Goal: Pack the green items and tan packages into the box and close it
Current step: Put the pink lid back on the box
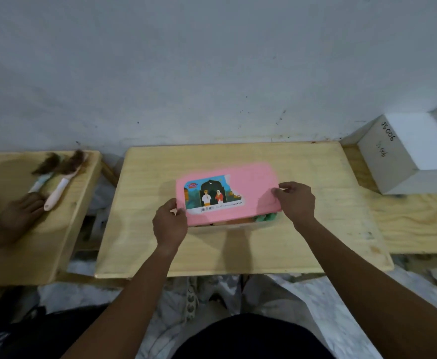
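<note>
A pink lid point(251, 187) with a colourful picture label lies over the box point(222, 227) in the middle of the wooden table point(238, 252). Its near edge sits a little raised. Through that gap at the front I see green items point(266, 217) and a tan package point(238, 221) inside the box. My left hand point(169, 224) pinches the lid's near left corner. At the lid's right edge, my right hand point(295, 200) grips it with curled fingers.
On a second wooden table point(30, 244) to the left lie two brushes point(56, 182), with another person's hand point(17, 213) resting beside them. A white block point(404, 151) with handwriting stands at the back right. A grey wall rises behind the tables.
</note>
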Tool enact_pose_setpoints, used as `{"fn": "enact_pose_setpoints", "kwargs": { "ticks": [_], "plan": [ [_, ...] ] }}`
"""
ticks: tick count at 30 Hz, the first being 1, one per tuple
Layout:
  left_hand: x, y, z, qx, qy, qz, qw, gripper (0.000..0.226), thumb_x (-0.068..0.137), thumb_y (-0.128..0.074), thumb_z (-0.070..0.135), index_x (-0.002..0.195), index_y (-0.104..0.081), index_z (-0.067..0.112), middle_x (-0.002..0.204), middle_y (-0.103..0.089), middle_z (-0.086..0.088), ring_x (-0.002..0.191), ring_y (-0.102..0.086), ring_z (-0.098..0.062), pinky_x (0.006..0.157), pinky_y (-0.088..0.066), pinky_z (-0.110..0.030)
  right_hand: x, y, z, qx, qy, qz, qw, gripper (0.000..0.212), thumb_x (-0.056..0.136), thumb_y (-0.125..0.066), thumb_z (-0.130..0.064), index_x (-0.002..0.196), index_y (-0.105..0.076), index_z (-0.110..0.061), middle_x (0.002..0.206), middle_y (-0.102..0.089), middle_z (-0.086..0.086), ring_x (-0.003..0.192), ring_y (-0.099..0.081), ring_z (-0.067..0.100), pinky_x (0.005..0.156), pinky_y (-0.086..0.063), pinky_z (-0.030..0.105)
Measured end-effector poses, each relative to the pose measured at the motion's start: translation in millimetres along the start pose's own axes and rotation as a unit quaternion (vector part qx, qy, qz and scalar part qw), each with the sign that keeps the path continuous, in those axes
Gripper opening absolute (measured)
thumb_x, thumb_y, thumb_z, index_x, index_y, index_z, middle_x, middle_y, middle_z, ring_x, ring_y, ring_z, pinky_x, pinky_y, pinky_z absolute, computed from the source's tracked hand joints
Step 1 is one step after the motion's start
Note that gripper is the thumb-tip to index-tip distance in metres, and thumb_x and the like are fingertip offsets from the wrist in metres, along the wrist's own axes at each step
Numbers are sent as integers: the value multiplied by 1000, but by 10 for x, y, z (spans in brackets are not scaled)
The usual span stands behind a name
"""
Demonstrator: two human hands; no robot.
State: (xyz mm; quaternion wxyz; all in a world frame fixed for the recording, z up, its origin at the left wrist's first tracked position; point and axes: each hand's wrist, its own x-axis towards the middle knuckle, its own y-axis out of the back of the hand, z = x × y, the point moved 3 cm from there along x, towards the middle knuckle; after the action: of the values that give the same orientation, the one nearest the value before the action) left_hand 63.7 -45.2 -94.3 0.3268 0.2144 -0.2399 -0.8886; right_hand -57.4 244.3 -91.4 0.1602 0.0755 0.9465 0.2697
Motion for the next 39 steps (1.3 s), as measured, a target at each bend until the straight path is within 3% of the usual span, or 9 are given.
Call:
{"fn": "enact_pose_setpoints", "kwargs": {
  "ticks": [3, 11, 13, 18, 21, 25, 29, 33, 39],
  "plan": [
    [-24, -37, -60, -10, 16, 5, 1000, 32, 91, -57, 8, 121, -67, 11, 122, -67, -10, 114, -61, -29, 96, -50, -39, -68, -17, 104, -6, -6, -1, 1000, 28, 79, -75, -32, 103, -75, -17, 86, -73, 2, 92, -68, 24, 87, -53, 36],
    [-33, -6, -118, -103, 62, -22, 993, 34, 91, -61, 3, 124, -66, 10, 110, -68, -6, 99, -61, -20, 94, -50, -35, -112, -30, 215, 12, -34, -7, 999, 28, 78, -75, -32, 101, -72, -16, 80, -71, -2, 82, -67, 21, 80, -56, 36],
    [-7, -28, -189, -126, 80, -31, 988, 35, 90, -63, 5, 123, -67, 14, 108, -69, -4, 99, -63, -22, 93, -52, -37, -112, -33, 248, 25, -45, -16, 999, 23, 76, -76, -32, 96, -71, -20, 76, -68, -5, 79, -68, 21, 79, -59, 42],
    [49, -66, -241, -222, 196, -61, 953, 33, 92, -61, 5, 121, -66, 19, 103, -70, -9, 94, -65, -27, 88, -55, -44, -43, -55, 236, 39, -75, -35, 996, 20, 71, -77, -31, 84, -65, -23, 85, -69, 1, 78, -68, 25, 70, -61, 48],
    [35, -97, -234, -262, 238, -90, 931, 29, 94, -59, 9, 121, -64, 17, 99, -69, -8, 93, -65, -31, 91, -54, -48, -5, -77, 253, 106, -127, -61, 984, 15, 77, -77, -24, 80, -64, -18, 90, -67, 8, 82, -65, 28, 67, -61, 45],
    [5, -151, -328, -285, 279, -94, 912, 25, 92, -65, 21, 113, -64, 8, 97, -67, -9, 91, -62, -32, 86, -56, -47, -31, -97, 332, 148, -163, -92, 971, 18, 83, -74, -34, 80, -69, -17, 92, -68, 6, 85, -65, 25, 63, -58, 36],
    [54, -145, -341, -303, 283, -108, 904, 16, 92, -65, 17, 103, -64, 6, 101, -69, -11, 92, -65, -28, 87, -54, -42, -24, -54, 390, 193, -218, -114, 950, 32, 78, -81, -34, 93, -70, -7, 95, -68, 9, 83, -63, 23, 61, -59, 34],
    [113, -94, -351, -313, 280, -145, 896, 17, 93, -63, 13, 107, -64, 4, 104, -69, -12, 88, -66, -21, 90, -52, -41, 22, -31, 375, 191, -240, -149, 940, 41, 76, -83, -34, 99, -69, -3, 102, -73, 10, 84, -68, 24, 67, -61, 39],
    [176, -99, -314, -311, 255, -160, 902, 25, 94, -61, 11, 117, -62, 2, 110, -68, -13, 88, -66, -16, 92, -51, -41, 40, -62, 395, 203, -208, -132, 948, 30, 77, -82, -32, 85, -70, -6, 111, -70, 20, 103, -67, 37, 65, -61, 41]
  ]
}}
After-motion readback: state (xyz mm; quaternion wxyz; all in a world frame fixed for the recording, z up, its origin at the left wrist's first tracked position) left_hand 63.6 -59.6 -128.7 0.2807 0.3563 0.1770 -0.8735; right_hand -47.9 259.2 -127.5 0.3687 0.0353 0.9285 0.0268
